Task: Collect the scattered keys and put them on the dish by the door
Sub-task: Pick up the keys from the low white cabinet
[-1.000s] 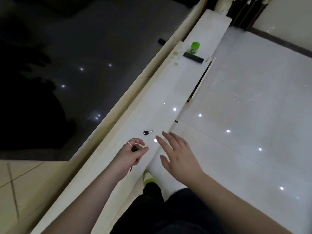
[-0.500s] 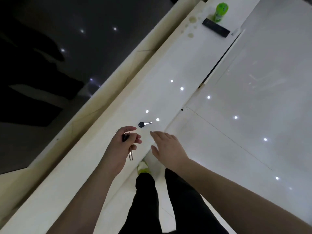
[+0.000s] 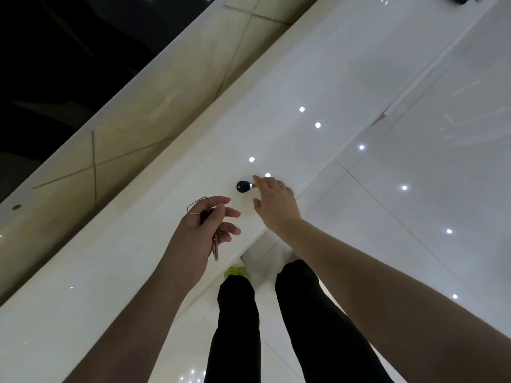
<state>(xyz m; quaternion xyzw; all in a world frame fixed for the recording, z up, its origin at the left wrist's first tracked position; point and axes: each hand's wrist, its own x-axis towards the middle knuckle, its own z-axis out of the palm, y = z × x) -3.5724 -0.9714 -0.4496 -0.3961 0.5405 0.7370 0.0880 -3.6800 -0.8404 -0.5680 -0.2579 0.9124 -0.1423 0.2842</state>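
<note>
A single key with a round black head [image 3: 242,186] lies on the long white ledge [image 3: 290,87]. My right hand [image 3: 275,204] reaches over it, fingers spread, fingertips covering the key's metal blade; whether they pinch it I cannot tell. My left hand [image 3: 204,230] hovers just left of it, closed on a bunch of keys [image 3: 215,246] with a wire ring sticking out above the fingers and metal blades hanging below. No dish is in view.
The ledge runs diagonally from lower left to upper right, with a beige stone strip [image 3: 154,106] beyond it and dark floor past that. A glossy white tiled floor [image 3: 428,161] lies to the right. My legs in black trousers [image 3: 276,327] stand against the ledge's edge.
My right hand moved forward onto the black-headed key's blade. The camera tilted down and closer, so the green bottle and dark bar left the view. My left hand keeps the key bunch.
</note>
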